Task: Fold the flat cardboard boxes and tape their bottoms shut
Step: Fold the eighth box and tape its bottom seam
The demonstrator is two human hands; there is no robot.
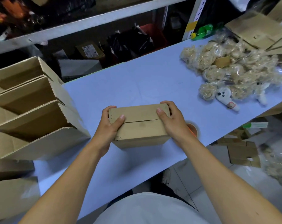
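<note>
Gripping one folded box [138, 125] on desk [137, 81]: left hand [108, 126], right hand [172, 122] curling round ends. Four open boxes [33, 110] standing left; tape roll [192, 129] lying just right; bagged plush toys [230, 73] piling far right.

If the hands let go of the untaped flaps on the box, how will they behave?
The flaps would probably spring up, since only thumbs press them and no tape shows. The box looks light and stiff, unlikely to tip.

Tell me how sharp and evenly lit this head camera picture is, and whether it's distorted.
Head view: the box and both hands are fairly sharp under soft, even light; the shelf and frame edges smear with blur; the wide lens bows the table edges; no strong glare.
</note>
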